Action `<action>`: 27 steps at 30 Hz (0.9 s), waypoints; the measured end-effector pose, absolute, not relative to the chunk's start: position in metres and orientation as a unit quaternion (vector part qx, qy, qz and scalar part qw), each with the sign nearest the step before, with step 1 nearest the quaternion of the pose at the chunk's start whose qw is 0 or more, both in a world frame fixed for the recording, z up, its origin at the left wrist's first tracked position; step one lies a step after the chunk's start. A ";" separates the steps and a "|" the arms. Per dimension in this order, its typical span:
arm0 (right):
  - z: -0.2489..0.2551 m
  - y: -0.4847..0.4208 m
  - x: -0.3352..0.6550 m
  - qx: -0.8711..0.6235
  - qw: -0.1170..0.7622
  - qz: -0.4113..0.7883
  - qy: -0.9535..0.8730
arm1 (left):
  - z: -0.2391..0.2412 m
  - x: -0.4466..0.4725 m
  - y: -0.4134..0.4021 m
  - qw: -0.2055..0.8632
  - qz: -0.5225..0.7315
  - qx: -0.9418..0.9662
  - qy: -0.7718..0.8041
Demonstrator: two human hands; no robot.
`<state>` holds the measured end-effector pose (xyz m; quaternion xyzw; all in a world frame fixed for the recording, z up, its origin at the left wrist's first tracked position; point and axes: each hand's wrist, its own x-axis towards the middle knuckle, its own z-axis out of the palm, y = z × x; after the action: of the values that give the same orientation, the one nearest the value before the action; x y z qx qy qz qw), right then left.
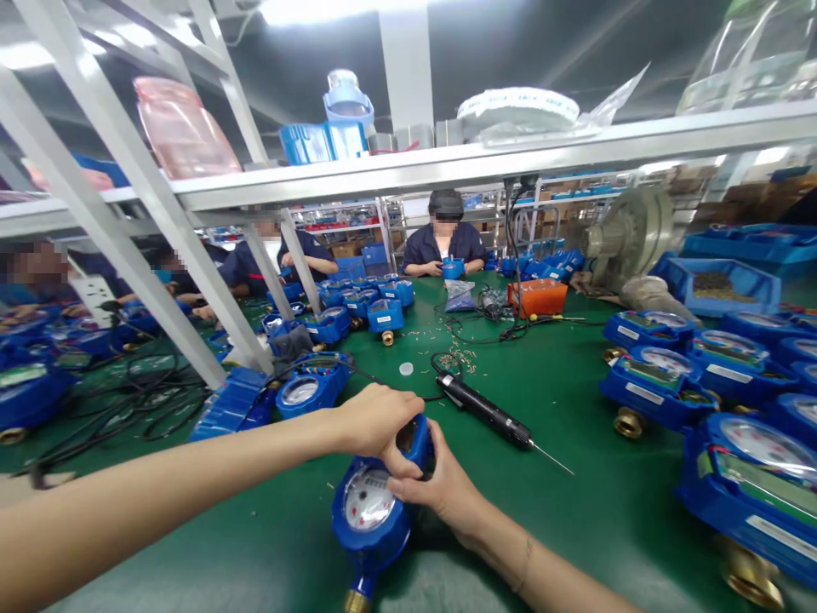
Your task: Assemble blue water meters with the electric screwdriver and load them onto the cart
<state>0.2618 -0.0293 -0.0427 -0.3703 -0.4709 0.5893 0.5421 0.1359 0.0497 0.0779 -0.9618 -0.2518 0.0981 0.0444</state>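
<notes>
1 blue meter (370, 504), L hand (385, 426) + R hand (447, 489) gripping far end, prob. to steady it; 1 elec. screwdriver (488, 414) nearby, presumably for reach.

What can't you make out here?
All in the head view:
- Blue plastic round-dial meter: most of its compartment, hidden by the bare left hand and bare right hand.
- Its brass-coloured fitting: cut off by the bottom edge.
- Black cylindrical screwdriver: bit tip's shape, too small.

People in navy jackets (418, 249) work at a flat green bench (549, 528) in a factory workshop, among round-dialled blue plastic meters (657, 398), a black power screwdriver (488, 415) and white metal shelving (408, 176).
</notes>
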 end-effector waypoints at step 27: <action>-0.041 -0.026 0.295 -0.470 0.414 0.429 -0.651 | 0.090 0.136 0.040 -0.033 0.150 -0.988 -0.011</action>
<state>0.2953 -0.0265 -0.0411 -0.4701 -0.6508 0.4290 0.4140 0.1364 0.0400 0.0904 -0.9881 -0.0108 0.1500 -0.0327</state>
